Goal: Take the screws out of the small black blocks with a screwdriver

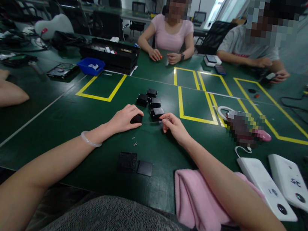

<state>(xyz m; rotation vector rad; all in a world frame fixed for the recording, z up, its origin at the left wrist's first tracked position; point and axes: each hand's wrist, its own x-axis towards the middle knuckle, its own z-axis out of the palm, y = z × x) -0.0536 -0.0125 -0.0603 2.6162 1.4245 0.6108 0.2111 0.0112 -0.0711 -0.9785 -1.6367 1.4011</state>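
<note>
My left hand (123,119) is closed around a small black box (137,119), its thumb and fingers on the sides. From the right, my right hand (173,127) pinches a thin screwdriver (152,122); the shaft points at the box, and whether its tip touches cannot be made out. Just beyond my hands several similar black boxes (155,102) stand in a cluster. Nearer to me lie a few tiny screws (135,143), an open black case half (127,162) and a flat black cover (145,168).
A pink towel (199,201) and white power banks (267,189) lie at right. A blue tray (91,66) stands by a black crate (121,60). Two people (172,32) sit opposite; another person's arm (0,93) rests at left. Yellow tape (199,119) marks the green table.
</note>
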